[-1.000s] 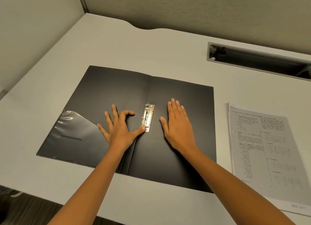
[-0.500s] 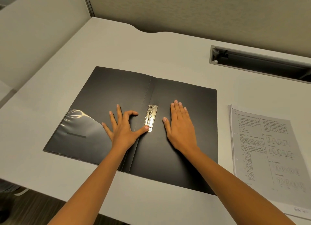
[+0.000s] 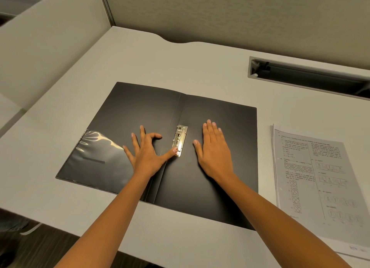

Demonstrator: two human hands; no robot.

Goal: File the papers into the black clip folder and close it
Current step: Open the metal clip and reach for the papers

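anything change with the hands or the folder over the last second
Almost nothing. The left hand keeps its thumb on the near end of the metal clip, and the right hand stays flat on the right leaf of the open black clip folder. Nothing was grasped or released. The papers still lie to the folder's right on the desk. Only the camera view shifted slightly.

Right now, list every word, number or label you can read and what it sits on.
None can be read.
Papers: printed text and crossed-box diagrams, too small and blurred.
Black clip folder: no lettering visible.
Metal clip: any markings too small to tell.
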